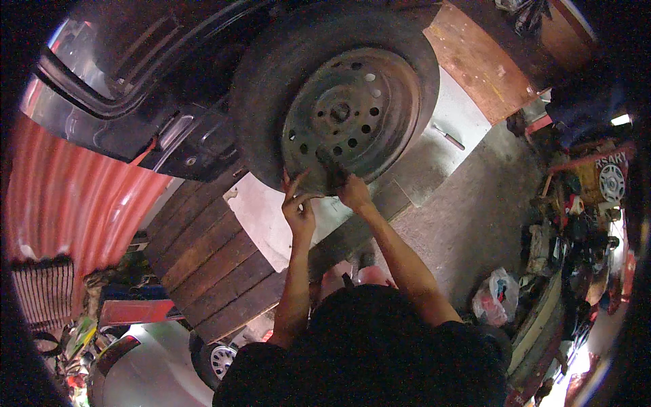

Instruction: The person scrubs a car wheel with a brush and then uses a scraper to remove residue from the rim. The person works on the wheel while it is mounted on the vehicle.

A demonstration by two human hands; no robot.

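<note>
A car wheel [352,88], a dusty steel rim inside a black tyre [261,88], stands tilted in front of me. At its lower edge my left hand [298,207] has its fingers apart, touching the tyre near the rim. My right hand [354,193] is closed at the rim's lower part, around a dark, rag-like thing [330,168] that lies against the rim; its exact kind is hard to make out. To the right of the wheel, a screwdriver-like tool [450,138] rests on a white sheet [441,163].
A dark car body [196,139] stands at the upper left. Wooden planks [217,264] lie below it, beside red corrugated metal [74,183]. A brown board [481,64] is at the upper right. A plastic bag [495,298] and assorted clutter line the right side; a silver car [152,366] is lower left.
</note>
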